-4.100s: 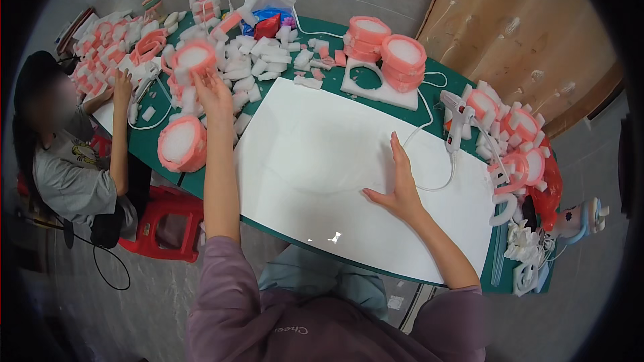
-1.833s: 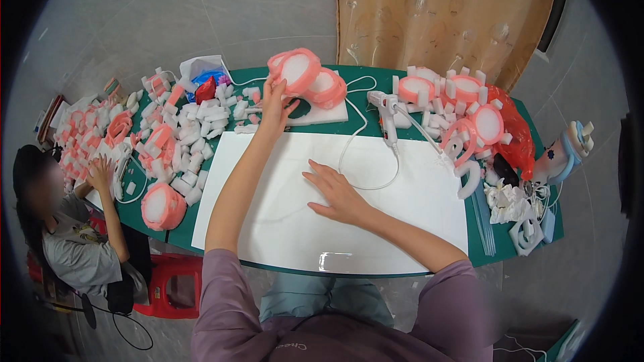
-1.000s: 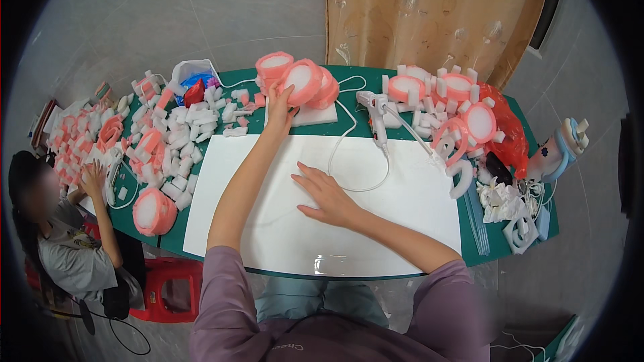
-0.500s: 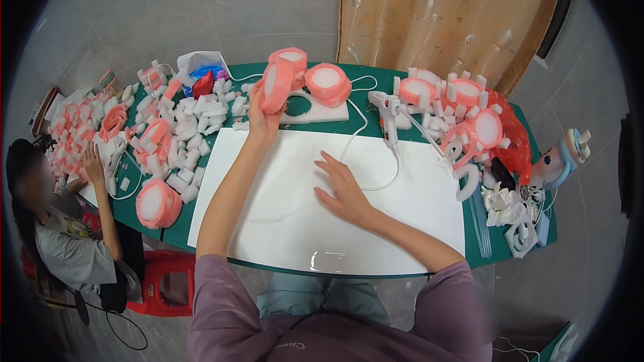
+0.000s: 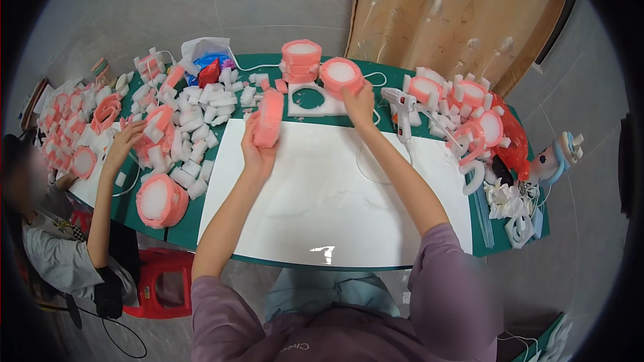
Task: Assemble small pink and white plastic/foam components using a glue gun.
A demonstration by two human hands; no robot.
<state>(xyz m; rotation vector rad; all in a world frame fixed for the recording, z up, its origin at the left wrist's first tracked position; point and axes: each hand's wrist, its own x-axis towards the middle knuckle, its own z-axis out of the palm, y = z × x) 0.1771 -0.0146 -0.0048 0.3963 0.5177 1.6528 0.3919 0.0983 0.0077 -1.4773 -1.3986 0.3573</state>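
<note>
While the person leans over the green table, the left hand is closed around a pink foam ring, holding it up on edge above the near left corner of the big white sheet. That ring is thick, salmon pink on its rim, and turned so that only its side shows; what fills its middle I cannot tell from here. The right hand is wrapped around a second foam disc, which tilts toward the camera and shows a white round centre inside a pink band. This disc sits just over the right end of a white foam base with a round hole cut through it, at the far edge of the sheet. Behind the base stands a stack of pink rings, also white on top.

To the right of the right hand lies a white glue gun with its cord looping over the sheet. Beyond it is a cluster of pink and white finished pieces. To the left, loose white foam blocks cover the table, and one more pink disc lies near the table's front edge. Another person's hand reaches in among the pieces at the left end.
</note>
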